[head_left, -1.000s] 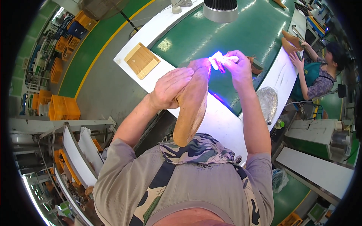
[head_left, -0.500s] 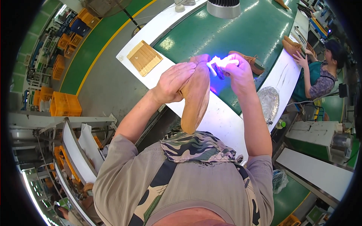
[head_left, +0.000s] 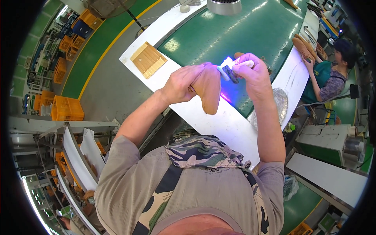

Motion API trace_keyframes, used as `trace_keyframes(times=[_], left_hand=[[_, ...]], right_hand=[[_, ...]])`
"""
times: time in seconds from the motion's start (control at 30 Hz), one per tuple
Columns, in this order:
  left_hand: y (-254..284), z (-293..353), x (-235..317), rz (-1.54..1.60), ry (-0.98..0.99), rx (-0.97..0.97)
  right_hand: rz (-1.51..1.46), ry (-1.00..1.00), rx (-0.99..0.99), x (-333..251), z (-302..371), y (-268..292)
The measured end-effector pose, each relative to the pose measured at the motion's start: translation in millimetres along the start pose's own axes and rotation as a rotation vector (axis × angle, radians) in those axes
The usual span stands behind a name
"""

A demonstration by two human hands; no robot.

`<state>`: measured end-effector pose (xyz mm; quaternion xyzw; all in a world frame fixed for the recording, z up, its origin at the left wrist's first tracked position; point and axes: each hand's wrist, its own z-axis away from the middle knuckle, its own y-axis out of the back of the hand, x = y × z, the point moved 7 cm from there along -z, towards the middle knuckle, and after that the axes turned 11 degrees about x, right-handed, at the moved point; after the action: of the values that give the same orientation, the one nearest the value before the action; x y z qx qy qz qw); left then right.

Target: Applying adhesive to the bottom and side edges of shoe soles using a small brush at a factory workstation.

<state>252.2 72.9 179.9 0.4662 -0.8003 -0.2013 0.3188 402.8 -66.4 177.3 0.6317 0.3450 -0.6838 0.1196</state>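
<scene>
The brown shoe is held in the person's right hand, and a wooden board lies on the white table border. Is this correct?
Not quite: in the head view, the left hand holds the brown shoe. The wooden board does lie on the white table border.

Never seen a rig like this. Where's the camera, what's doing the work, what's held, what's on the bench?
No robot: these are a person's bare hands. Every picture comes from one fisheye camera on their head, looking down, so straight edges bend.

The left hand grips a tan shoe. The right hand pinches a small white-and-dark piece close to it, lit blue-violet; what that piece is, I can't tell.

The bench has a green surface with a white border. A flat wooden piece lies on the border at the left. The person at far right is a co-worker.
</scene>
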Motion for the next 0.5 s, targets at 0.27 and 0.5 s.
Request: trace_keyframes(times=[0.27,0.5], left_hand=[[-16.6,2.8,-8.5,0.109,0.224,-0.184],[-29.2,17.4,-29.5,0.273,0.498,-0.467]], right_hand=[[0.005,0.013,0.016,-10.5,-1.0,7.4],[-0.008,0.067,0.091,-10.7,-11.6,13.3]])
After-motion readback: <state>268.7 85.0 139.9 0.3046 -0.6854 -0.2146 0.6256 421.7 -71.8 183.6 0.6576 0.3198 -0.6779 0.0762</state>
